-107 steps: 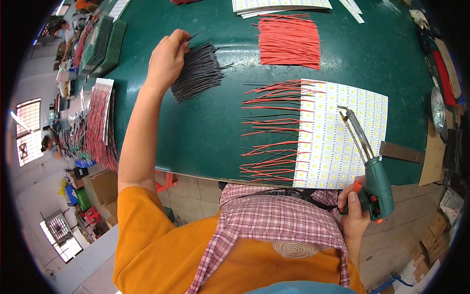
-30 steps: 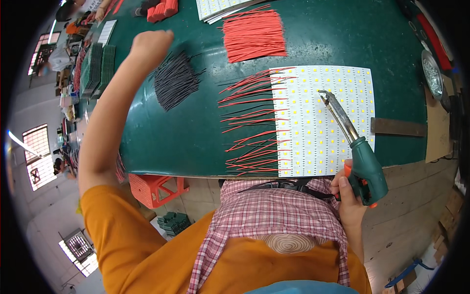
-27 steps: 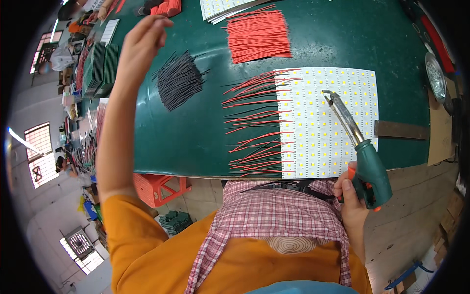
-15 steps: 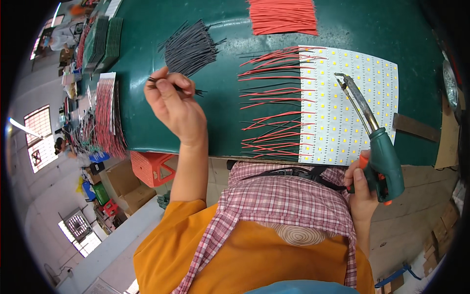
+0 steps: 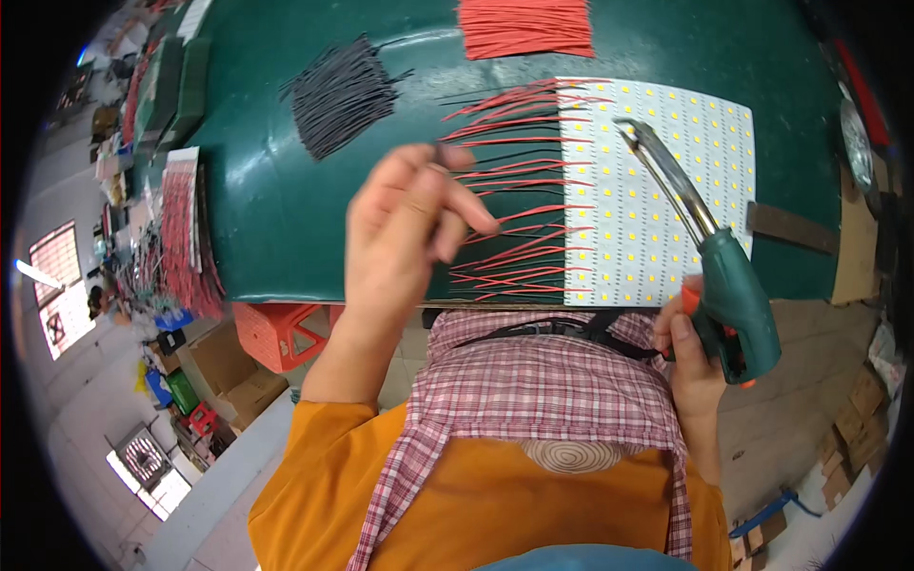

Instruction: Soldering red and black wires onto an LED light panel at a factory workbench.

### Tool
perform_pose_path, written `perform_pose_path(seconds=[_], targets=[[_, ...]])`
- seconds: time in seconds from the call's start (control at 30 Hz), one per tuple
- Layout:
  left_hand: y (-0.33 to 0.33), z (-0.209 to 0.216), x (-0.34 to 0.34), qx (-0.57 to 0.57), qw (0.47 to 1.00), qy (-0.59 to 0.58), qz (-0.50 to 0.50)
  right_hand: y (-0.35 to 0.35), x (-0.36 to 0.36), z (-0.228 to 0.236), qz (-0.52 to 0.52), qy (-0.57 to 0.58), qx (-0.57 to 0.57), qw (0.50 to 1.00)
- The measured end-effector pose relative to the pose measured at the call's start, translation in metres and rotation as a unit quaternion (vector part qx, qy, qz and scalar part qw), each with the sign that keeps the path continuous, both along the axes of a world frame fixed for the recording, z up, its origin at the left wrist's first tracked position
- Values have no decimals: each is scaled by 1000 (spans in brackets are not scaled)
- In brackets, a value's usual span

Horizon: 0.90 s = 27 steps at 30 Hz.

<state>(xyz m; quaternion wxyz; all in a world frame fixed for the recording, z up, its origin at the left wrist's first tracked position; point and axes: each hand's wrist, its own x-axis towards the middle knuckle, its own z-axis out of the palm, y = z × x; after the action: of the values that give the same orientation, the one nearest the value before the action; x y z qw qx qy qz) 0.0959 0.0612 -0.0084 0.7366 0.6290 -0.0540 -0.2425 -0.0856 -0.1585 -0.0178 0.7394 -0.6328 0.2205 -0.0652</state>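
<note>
My left hand (image 5: 405, 224) is closed in a pinch above the green table, just left of the wired LED board. A dark end of the black wires (image 5: 440, 152) shows at its fingertips; the rest is hidden in the fingers. My right hand (image 5: 693, 347) grips a green soldering gun (image 5: 738, 300) with an orange trigger. The gun's bent metal tip reaches over the white LED board (image 5: 657, 219), which is dotted with yellow LEDs. Red and black wires (image 5: 514, 209) stick out leftward from the board's left edge.
A pile of black wires (image 5: 343, 95) and a bundle of red wires (image 5: 526, 27) lie farther back. Wired boards (image 5: 181, 224) are stacked at the table's left end. A dark metal bar (image 5: 792, 228) lies right of the board. A red stool (image 5: 271, 335) stands below the edge.
My left hand has moved right, from beside the black wire pile to the wire ends by the board. The soldering gun has shifted slightly left within the view, as has the whole scene.
</note>
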Motion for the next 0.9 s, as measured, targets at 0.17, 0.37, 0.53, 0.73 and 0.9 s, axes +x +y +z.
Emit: perform_pose_path(seconds=[0.17, 0.37, 0.53, 0.73, 0.9], targets=[[-35, -5, -30, -29, 966, 195, -165, 3, 15, 2, 42, 22, -26, 999], [-50, -11, -40, -12, 931, 256, -261, 2, 33, 8, 96, -32, -69, 992], [-53, -9, -41, -42, 932, 260, -248, 10, 35, -9, 109, -103, -275, 950], [-49, -2, -35, -14, 938, 253, -236, 3, 31, 12, 162, 25, 37, 986], [5, 41, 33, -3, 983, -177, 42, -15, 21, 16, -71, 3, 58, 996]])
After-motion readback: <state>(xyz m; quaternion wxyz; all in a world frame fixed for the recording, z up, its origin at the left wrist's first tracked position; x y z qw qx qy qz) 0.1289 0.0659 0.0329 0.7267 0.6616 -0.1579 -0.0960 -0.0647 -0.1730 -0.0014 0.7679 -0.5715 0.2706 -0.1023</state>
